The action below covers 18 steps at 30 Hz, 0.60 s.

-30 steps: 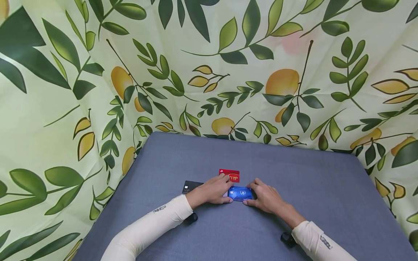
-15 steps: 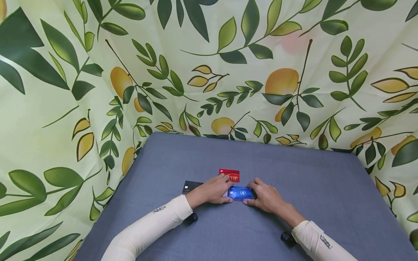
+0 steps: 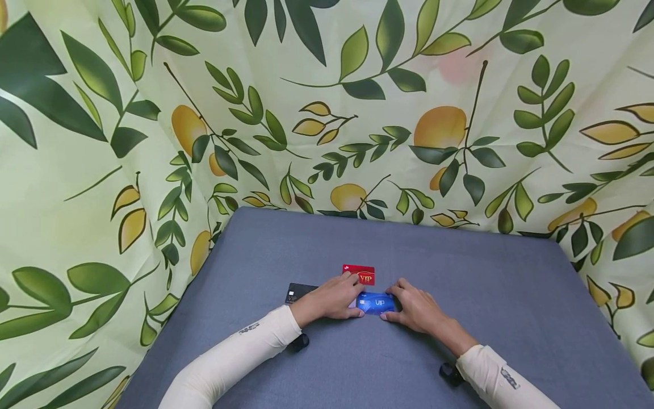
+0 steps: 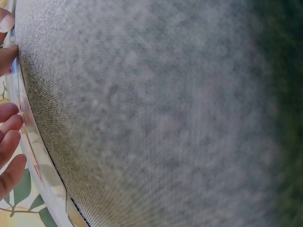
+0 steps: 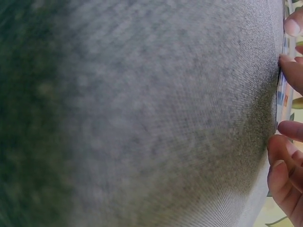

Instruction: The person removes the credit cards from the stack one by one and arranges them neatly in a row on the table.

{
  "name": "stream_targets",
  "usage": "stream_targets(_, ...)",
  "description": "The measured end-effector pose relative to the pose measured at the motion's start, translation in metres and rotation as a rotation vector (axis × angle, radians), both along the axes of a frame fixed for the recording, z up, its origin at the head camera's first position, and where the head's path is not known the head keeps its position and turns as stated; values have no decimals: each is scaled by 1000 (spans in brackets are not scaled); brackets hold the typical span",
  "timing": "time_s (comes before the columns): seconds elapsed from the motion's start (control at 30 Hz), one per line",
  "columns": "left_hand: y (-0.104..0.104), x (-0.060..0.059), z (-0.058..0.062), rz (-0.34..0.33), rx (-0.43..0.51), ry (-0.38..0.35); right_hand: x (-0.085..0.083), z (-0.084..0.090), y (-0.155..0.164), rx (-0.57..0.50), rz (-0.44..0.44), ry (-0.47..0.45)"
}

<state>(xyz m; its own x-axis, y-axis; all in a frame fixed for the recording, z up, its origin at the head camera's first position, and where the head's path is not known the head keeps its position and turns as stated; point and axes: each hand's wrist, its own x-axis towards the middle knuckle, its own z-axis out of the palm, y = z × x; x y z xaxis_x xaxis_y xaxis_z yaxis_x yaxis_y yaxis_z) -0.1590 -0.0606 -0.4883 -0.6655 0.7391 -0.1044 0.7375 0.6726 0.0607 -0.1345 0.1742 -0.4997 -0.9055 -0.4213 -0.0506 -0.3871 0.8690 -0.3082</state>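
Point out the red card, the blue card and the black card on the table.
red card (image 3: 364, 274), head view, on its printed face right of the left fingertips.
blue card (image 3: 377, 303), head view, on its face between both hands.
black card (image 3: 296, 293), head view, on the visible corner beside the left wrist.

A grey-blue cloth-covered table (image 3: 460, 295) fills the lower middle of the head view; a black card (image 3: 296, 292) lies flat on it toward nine o'clock of the table's centre; a backdrop cloth (image 3: 102, 170) printed with green leaves and yellow lemons rises from nine round to three o'clock.
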Motion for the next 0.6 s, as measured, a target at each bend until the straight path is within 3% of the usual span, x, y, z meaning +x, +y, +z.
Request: stream_targets(0.6,-9,-6,4,17,47,16,-12,5,-5,-42,11,29)
